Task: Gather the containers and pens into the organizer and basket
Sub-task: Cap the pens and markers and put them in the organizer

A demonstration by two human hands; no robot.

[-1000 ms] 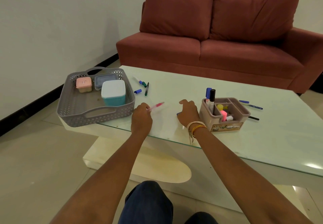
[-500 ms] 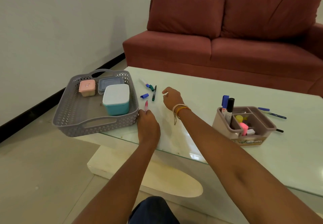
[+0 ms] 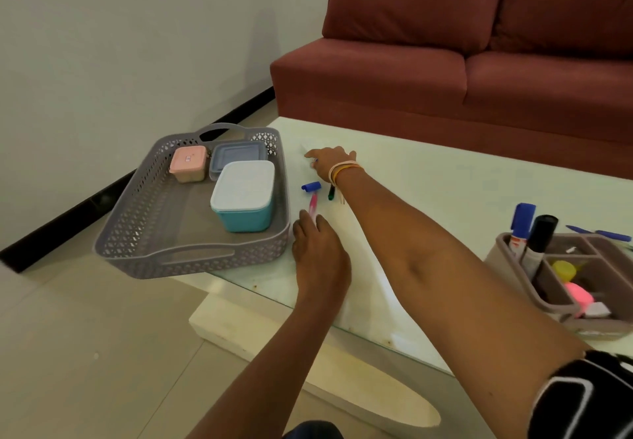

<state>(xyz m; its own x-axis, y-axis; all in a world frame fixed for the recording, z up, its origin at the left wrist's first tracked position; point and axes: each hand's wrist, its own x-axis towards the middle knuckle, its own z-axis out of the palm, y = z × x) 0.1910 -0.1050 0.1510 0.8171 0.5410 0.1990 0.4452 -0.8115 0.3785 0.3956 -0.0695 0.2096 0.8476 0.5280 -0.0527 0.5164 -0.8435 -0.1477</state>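
A grey basket (image 3: 191, 260) at the table's left end holds a pink container (image 3: 188, 164), a flat blue-grey container (image 3: 238, 155) and a teal container with a white lid (image 3: 244, 195). My left hand (image 3: 320, 250), just right of the basket, pinches a pink pen (image 3: 312, 204) that points away from me. My right hand (image 3: 331, 161) reaches across further back, fingers curled down on a small white and blue pen (image 3: 313, 162), mostly hidden. A blue cap (image 3: 311, 186) and a green pen (image 3: 331, 193) lie between the hands. The beige organizer (image 3: 561, 308) stands at the right.
The organizer holds a blue marker (image 3: 520, 222), a black marker (image 3: 543, 233) and small yellow and pink items. A blue pen (image 3: 603, 233) lies behind it. A red sofa (image 3: 445, 72) stands past the glass table (image 3: 445, 181). The basket overhangs the table's corner.
My right hand has moved from beside the organizer leftwards and away, to the pens by the basket. My left hand turned the pink pen from pointing right to pointing away.
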